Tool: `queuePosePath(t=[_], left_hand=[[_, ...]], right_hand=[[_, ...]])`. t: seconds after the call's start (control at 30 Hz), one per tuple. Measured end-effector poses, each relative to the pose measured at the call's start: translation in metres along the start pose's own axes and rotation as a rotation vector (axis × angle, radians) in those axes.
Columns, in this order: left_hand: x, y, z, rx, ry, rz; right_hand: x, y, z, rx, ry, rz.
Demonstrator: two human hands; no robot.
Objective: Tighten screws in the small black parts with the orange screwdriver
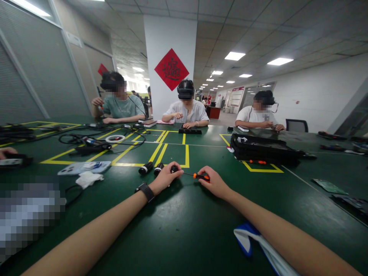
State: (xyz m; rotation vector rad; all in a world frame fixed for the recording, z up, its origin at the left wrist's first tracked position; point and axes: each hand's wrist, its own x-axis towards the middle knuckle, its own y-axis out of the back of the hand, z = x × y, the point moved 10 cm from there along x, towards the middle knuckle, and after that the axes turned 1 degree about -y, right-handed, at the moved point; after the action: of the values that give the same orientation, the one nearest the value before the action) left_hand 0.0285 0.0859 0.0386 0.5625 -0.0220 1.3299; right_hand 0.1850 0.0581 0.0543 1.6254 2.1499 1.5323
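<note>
My right hand is closed around the black-and-orange handle of a screwdriver. The thin shaft points left and reaches the fingertips of my left hand, which wears a dark watch. Those fingers are wrapped round a small black cylinder, largely covered by the hand; whether the screwdriver tip touches it I cannot tell. Just left of that hand, a black cylinder with a white band lies on the green table. A second banded black cylinder lies between it and my left hand.
A black open case stands at right, with an orange-handled tool before it. Cables, a phone and a crumpled tissue lie left. A blue-and-white cloth is beneath my right forearm. Several people sit around the table.
</note>
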Motion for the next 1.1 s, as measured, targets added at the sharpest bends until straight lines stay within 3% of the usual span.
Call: queuePosePath(t=[0.63, 1.1], left_hand=[[0.0074, 0.0014, -0.0071, 0.042, -0.029, -0.002], [-0.0006, 0.0017, 0.0026, 0.037, -0.022, 0.006]], right_hand=[[0.0008, 0.0005, 0.0016, -0.028, -0.051, -0.006], [-0.0011, -0.0046, -0.0002, -0.102, -0.045, -0.06]])
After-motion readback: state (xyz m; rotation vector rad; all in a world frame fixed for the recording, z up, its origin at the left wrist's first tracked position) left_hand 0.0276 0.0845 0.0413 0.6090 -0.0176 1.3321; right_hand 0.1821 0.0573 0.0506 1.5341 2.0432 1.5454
